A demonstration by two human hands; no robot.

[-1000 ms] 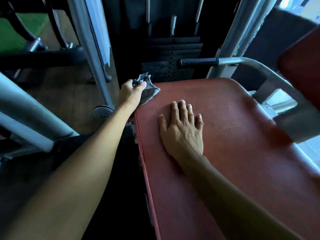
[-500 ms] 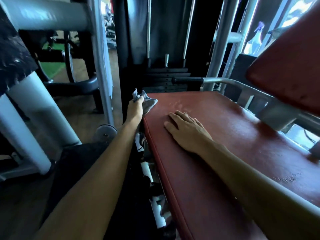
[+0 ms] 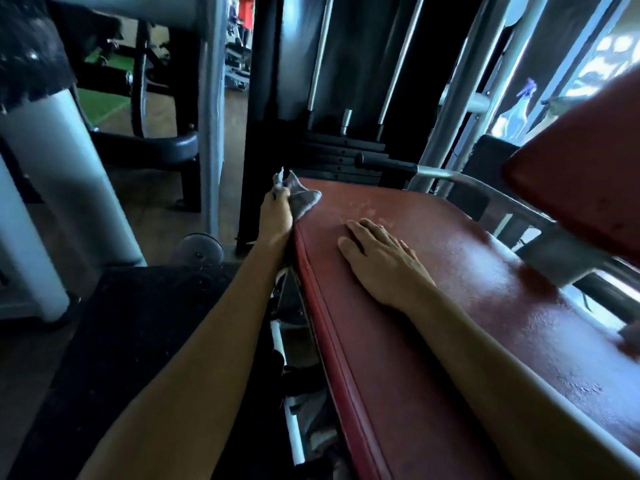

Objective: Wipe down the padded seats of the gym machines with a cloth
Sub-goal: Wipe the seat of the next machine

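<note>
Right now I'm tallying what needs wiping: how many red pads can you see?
2: the long seat pad under the right hand, and a second red pad raised at upper right. Others may lie out of view.

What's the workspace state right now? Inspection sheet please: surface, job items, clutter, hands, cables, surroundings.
Surface: red padded seat, scuffed pale patches near its far end.
Job's things: grey cloth, bunched at the seat's far left corner.
Clutter: nothing seen on the seat.
Hands: left hand shut on the cloth at the seat's left edge; right hand flat, palm down on the seat, holding nothing.
Cables: nothing seen.
Surroundings: black weight stack with chrome guide rods behind the seat; black-gripped handle to its right; red back pad at right; spray bottle by the window.
</note>
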